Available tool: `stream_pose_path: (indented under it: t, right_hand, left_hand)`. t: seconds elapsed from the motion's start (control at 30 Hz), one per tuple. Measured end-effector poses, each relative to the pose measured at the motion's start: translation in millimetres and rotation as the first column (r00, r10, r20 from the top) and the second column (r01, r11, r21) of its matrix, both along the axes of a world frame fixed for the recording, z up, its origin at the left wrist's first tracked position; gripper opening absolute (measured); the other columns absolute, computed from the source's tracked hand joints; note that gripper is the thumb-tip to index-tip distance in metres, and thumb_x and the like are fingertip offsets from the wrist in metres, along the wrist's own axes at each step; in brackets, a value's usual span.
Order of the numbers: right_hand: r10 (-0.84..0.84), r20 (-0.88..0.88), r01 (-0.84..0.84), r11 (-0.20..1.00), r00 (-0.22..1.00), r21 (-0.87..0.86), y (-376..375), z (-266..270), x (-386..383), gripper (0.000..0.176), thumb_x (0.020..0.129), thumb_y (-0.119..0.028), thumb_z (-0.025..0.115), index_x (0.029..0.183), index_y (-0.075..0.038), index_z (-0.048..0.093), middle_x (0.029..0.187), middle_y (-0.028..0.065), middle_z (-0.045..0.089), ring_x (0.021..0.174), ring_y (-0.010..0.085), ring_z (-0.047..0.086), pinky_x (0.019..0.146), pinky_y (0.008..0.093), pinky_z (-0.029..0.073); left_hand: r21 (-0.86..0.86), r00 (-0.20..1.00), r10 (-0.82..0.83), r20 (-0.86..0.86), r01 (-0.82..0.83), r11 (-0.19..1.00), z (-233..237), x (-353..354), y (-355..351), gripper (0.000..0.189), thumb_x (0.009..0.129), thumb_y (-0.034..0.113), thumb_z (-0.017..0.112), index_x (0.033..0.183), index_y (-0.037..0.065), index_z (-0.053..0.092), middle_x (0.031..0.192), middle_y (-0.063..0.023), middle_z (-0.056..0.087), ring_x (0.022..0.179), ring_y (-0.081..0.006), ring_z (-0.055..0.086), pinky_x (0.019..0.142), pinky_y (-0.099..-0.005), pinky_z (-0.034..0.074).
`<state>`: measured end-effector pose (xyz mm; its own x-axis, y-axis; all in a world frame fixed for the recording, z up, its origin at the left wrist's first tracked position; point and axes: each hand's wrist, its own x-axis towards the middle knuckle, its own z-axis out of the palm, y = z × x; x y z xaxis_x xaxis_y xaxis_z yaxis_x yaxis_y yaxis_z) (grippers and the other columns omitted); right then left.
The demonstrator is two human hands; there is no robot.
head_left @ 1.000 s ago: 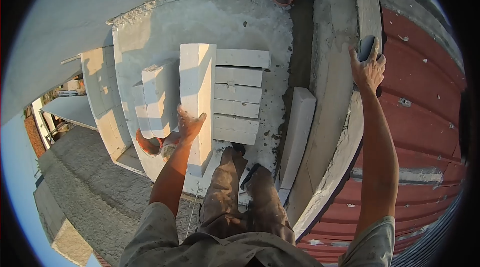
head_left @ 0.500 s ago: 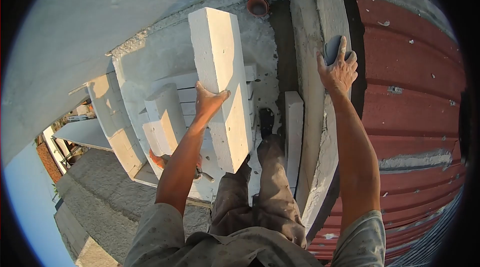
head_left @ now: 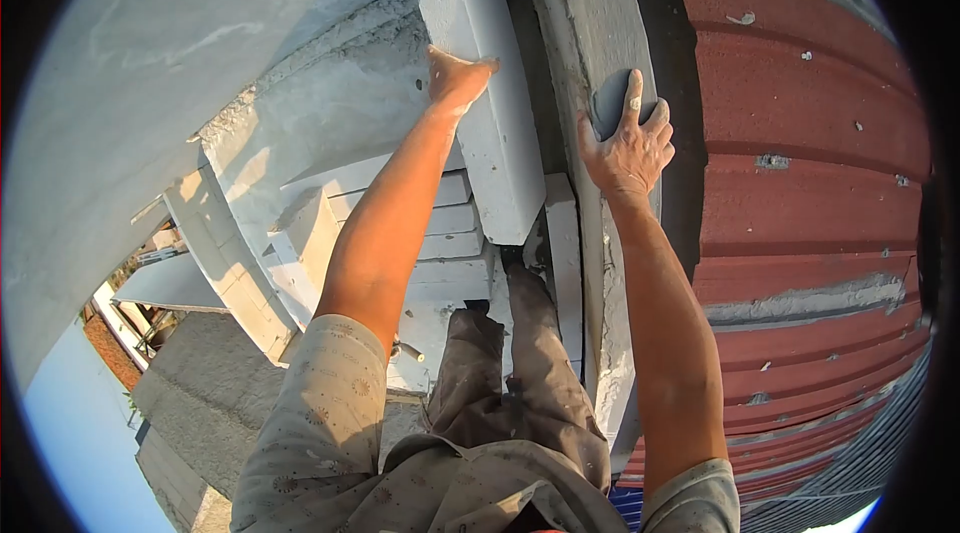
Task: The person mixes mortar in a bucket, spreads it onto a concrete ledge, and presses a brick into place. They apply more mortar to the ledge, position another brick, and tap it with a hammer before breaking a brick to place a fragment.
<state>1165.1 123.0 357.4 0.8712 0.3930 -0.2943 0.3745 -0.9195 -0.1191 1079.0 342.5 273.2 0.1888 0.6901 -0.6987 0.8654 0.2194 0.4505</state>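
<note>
My left hand [head_left: 462, 81] grips a long white aerated concrete block [head_left: 490, 123] across its upper face, thumb and fingers pressed against opposite edges. The block hangs in front of my legs, tilted, its near end above my foot and its far end at the top of the view. My right hand [head_left: 630, 145] rests on the top of a rough concrete ledge [head_left: 590, 23], fingers spread, index finger stretched forward. A smooth grey patch [head_left: 608, 103] shows between its thumb and index finger; I cannot tell if it is an object or shadow.
More white blocks [head_left: 450, 218] lie stacked on the floor to the left of my legs. Another block [head_left: 565, 263] stands upright against the ledge. Beyond the ledge lies a red metal roof [head_left: 800, 203]. A grey wall [head_left: 230, 33] rises at the left.
My left arm has stretched forward, carrying the block away from my body. The view has shifted; my right hand keeps its place on the ledge. The orange bucket has dropped out of sight.
</note>
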Motion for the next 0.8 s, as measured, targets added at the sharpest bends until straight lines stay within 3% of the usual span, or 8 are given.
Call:
stream_pose_path:
  t: [0.3, 0.53, 0.73, 0.8]
  right_hand:
    - [0.018, 0.03, -0.019, 0.999, 0.999, 0.046, -2, -2, 0, 0.098, 0.078, -0.051, 0.073, 0.159, -0.028, 0.022, 0.146, 0.0274, 0.03, 0.129, 0.0404, 0.039, 0.102, 0.0525, 0.032]
    - [0.022, 0.025, -0.025, 0.996, 0.999, 0.087, 1, 1, 3, 0.097, 0.079, -0.051, 0.074, 0.158, -0.026, 0.024, 0.143, 0.0286, 0.032, 0.127, 0.0417, 0.04, 0.102, 0.0536, 0.032]
    - [0.039, 0.024, -0.04, 0.997, 0.999, 0.068, -1, -2, 3, 0.097, 0.079, -0.051, 0.074, 0.158, -0.025, 0.024, 0.144, 0.0296, 0.03, 0.127, 0.0424, 0.04, 0.101, 0.0543, 0.033]
    - [0.044, 0.042, -0.047, 0.996, 0.998, 0.075, -2, -4, 2, 0.098, 0.078, -0.052, 0.074, 0.158, -0.025, 0.024, 0.144, 0.0304, 0.031, 0.127, 0.0429, 0.04, 0.101, 0.0544, 0.033]
  left_hand:
    - [0.002, 0.985, -0.022, -0.17, 0.022, 1.0, -29, 31, -19, 0.117, 0.075, 0.038, 0.082, 0.153, -0.008, 0.008, 0.147, -0.0276, 0.044, 0.131, -0.0372, 0.052, 0.109, -0.0411, 0.046]
    - [-0.016, 0.994, -0.043, -0.103, 0.042, 0.999, -45, 54, -11, 0.114, 0.073, 0.039, 0.082, 0.152, -0.006, 0.012, 0.145, -0.0301, 0.044, 0.131, -0.0401, 0.052, 0.109, -0.0429, 0.045]
    - [0.062, 0.996, -0.039, -0.077, 0.044, 0.997, -75, 60, -32, 0.12, 0.073, 0.04, 0.079, 0.153, -0.009, 0.003, 0.146, -0.0329, 0.041, 0.135, -0.0408, 0.047, 0.11, -0.0431, 0.044]
    - [-0.02, 0.998, -0.021, -0.066, 0.02, 1.0, -74, 62, -34, 0.121, 0.075, 0.04, 0.077, 0.154, -0.01, 0.0, 0.149, -0.0335, 0.038, 0.138, -0.0407, 0.043, 0.111, -0.0424, 0.042]
